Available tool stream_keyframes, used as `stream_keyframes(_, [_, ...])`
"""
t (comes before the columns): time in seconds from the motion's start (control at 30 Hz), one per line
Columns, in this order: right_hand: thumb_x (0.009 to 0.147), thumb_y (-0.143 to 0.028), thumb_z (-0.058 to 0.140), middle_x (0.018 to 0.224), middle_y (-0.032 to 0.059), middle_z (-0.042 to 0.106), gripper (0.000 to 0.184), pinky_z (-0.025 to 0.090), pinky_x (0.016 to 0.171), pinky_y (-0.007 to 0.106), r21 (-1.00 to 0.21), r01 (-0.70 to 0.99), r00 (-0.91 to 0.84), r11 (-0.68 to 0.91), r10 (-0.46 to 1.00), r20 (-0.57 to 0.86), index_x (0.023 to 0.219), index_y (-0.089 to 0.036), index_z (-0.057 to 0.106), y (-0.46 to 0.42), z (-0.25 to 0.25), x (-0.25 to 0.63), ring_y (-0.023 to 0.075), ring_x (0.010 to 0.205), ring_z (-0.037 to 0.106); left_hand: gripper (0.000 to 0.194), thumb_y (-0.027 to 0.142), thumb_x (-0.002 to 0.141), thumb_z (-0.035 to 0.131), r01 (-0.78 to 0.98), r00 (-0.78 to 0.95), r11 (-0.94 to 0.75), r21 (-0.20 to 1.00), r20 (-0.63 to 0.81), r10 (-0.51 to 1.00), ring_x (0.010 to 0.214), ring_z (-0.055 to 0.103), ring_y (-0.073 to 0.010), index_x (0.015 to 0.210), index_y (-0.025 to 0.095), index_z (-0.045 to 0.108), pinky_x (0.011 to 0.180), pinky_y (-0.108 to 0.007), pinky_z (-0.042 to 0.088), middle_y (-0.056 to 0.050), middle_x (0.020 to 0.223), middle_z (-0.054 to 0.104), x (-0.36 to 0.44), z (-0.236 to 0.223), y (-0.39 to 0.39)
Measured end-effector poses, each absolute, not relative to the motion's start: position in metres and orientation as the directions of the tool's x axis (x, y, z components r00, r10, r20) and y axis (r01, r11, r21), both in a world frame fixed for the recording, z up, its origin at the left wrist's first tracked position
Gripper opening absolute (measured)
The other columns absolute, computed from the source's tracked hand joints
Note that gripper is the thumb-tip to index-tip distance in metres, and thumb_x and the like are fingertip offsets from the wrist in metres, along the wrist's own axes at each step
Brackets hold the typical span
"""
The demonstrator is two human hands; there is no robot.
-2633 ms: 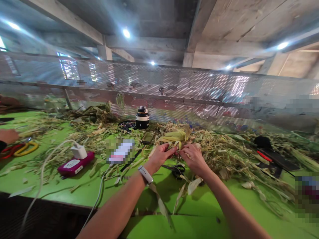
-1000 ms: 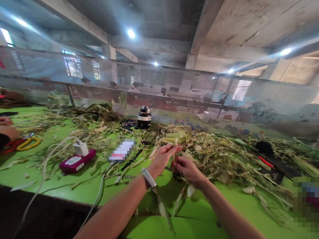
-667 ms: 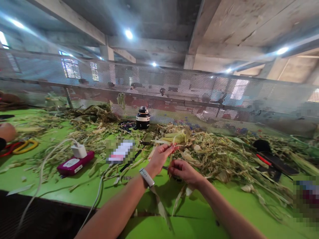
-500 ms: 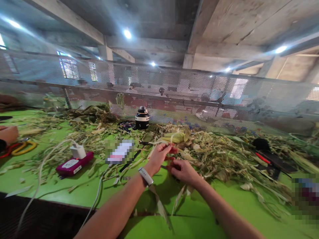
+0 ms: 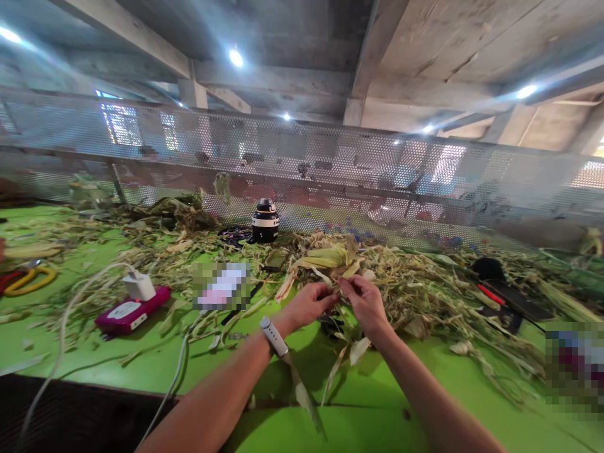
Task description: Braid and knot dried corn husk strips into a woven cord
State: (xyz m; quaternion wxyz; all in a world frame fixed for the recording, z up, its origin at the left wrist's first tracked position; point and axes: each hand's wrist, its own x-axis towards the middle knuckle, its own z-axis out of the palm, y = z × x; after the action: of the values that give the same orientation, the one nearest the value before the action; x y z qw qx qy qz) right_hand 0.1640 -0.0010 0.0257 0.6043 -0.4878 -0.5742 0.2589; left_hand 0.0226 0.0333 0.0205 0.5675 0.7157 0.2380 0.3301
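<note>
My left hand (image 5: pixel 309 307), with a pale band on its wrist, is closed with thumb and fingers pinched together beside a pale corn husk strip (image 5: pixel 323 277). Close to its right, my right hand (image 5: pixel 367 303) pinches a yellowish corn husk piece (image 5: pixel 352 270) between thumb and fingertips. The fingertips of both hands nearly meet, and the exact grip between them is partly hidden. Just beyond them lies a bundle of yellow-green corn husks (image 5: pixel 325 257). Long dry strips (image 5: pixel 302 393) hang or lie below the hands.
Loose husks (image 5: pixel 415 289) cover much of the green table (image 5: pixel 377 415). A black bottle (image 5: pixel 265 221) stands near the mesh partition (image 5: pixel 302 163). To the left are a blurred-out phone (image 5: pixel 223 287), a magenta power bank (image 5: pixel 133 311) with a white plug and cable, and yellow-handled scissors (image 5: pixel 32 280).
My right hand has risen and turned upward, its fingertips now at the husk piece. My left hand has lowered slightly and its fingers point right. Another person's hand at far left has mostly left view.
</note>
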Motion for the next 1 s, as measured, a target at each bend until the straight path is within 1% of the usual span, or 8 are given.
stream_keyframes(0.13, [0.067,-0.048,0.065,0.053,-0.0042,0.041,0.035,0.03,0.05,0.023,-0.931,0.139,0.258,0.336,0.896,0.362,0.056,-0.018,0.05,-0.004,0.031,0.166,0.0099,0.052,0.036,0.045,0.06,0.069,0.06,-0.018,0.715,-0.225,0.974,0.169,0.678,0.053,0.034,-0.0079,0.069,0.016,0.049,0.05,-0.023,0.028,0.005,0.059,0.042,0.021,0.021,0.032])
stream_keyframes(0.27, [0.068,-0.049,0.063,0.06,0.0012,0.056,0.033,0.038,0.056,0.025,-0.983,0.072,0.117,0.171,0.977,0.178,0.06,-0.016,0.061,-0.005,0.036,0.172,0.0142,0.06,0.049,0.043,0.057,0.069,0.063,-0.019,0.723,-0.252,0.967,0.188,0.664,0.054,0.032,-0.008,0.072,0.016,0.051,0.05,-0.023,0.026,0.005,0.06,0.04,0.021,0.02,0.031])
stream_keyframes(0.43, [0.06,-0.04,0.076,0.064,-0.0006,0.062,0.028,0.041,0.06,0.024,-0.983,-0.099,0.052,0.156,0.987,0.151,0.07,-0.015,0.067,-0.006,0.033,0.167,0.0123,0.062,0.053,0.031,0.046,0.074,0.062,-0.028,0.753,-0.205,0.978,0.155,0.639,0.05,0.033,-0.0091,0.069,0.017,0.053,0.047,-0.024,0.025,0.005,0.054,0.041,0.019,0.024,0.026])
stream_keyframes(0.57, [0.057,-0.038,0.08,0.06,-0.0022,0.063,0.031,0.044,0.052,0.024,-0.959,-0.277,-0.04,0.055,0.997,0.068,0.073,-0.017,0.063,-0.009,0.032,0.161,0.0121,0.053,0.056,0.027,0.042,0.079,0.054,-0.055,0.739,-0.122,0.991,0.122,0.663,0.05,0.042,-0.0128,0.067,0.018,0.058,0.05,-0.027,0.03,0.0,0.054,0.052,0.015,0.035,0.018])
stream_keyframes(0.7, [0.059,-0.04,0.078,0.063,-0.0007,0.065,0.034,0.046,0.044,0.025,-0.937,-0.344,-0.149,-0.059,0.989,-0.008,0.079,-0.018,0.062,-0.012,0.032,0.158,0.0148,0.051,0.06,0.03,0.047,0.077,0.058,-0.057,0.744,-0.106,0.993,0.113,0.658,0.046,0.04,-0.0122,0.064,0.019,0.06,0.047,-0.027,0.028,0.001,0.048,0.05,0.016,0.036,0.015])
stream_keyframes(0.77, [0.058,-0.039,0.079,0.062,-0.0011,0.064,0.033,0.044,0.041,0.022,-0.925,-0.373,-0.132,-0.068,0.991,-0.019,0.076,-0.017,0.062,-0.013,0.031,0.156,0.0135,0.049,0.059,0.035,0.052,0.075,0.059,-0.051,0.757,-0.08,0.996,0.09,0.647,0.043,0.036,-0.0106,0.064,0.019,0.059,0.046,-0.026,0.025,0.003,0.045,0.046,0.017,0.033,0.016])
stream_keyframes(0.9, [0.05,-0.031,0.083,0.054,-0.0049,0.06,0.033,0.029,0.032,0.013,-0.892,-0.451,0.0,-0.017,1.0,-0.019,0.066,-0.016,0.059,-0.012,0.028,0.154,0.0034,0.036,0.044,0.043,0.059,0.074,0.057,-0.008,0.78,-0.109,0.994,0.075,0.621,0.04,0.031,-0.0083,0.062,0.018,0.056,0.045,-0.026,0.02,0.005,0.042,0.041,0.018,0.028,0.019])
stream_keyframes(1.0, [0.048,-0.027,0.084,0.051,-0.0047,0.06,0.033,0.023,0.03,0.012,-0.877,-0.477,0.01,-0.053,0.998,-0.065,0.065,-0.015,0.058,-0.011,0.025,0.151,0.0014,0.033,0.038,0.043,0.059,0.073,0.059,0.038,0.794,-0.133,0.99,0.051,0.605,0.039,0.03,-0.0076,0.061,0.018,0.055,0.044,-0.025,0.018,0.005,0.042,0.042,0.016,0.026,0.02])
